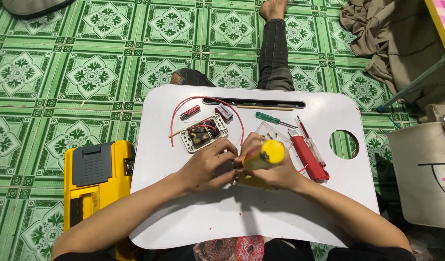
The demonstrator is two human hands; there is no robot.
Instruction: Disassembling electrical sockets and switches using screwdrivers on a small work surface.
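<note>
My white lap table (pixel 208 222) fills the centre of the frame and stands on the green patterned tile floor (pixel 63 72). On it, upper centre, lie a white switch module (pixel 203 132), a red wire (pixel 183 104), a small red battery (pixel 189 112) and a green-handled screwdriver (pixel 268 117). At centre right lie a red-handled cutter (pixel 309 158) and a clear plastic piece (pixel 273 133). On the floor, lower left, lies my yellow tool case (pixel 94 188); upper right, a brown cloth (pixel 391 38).
</note>
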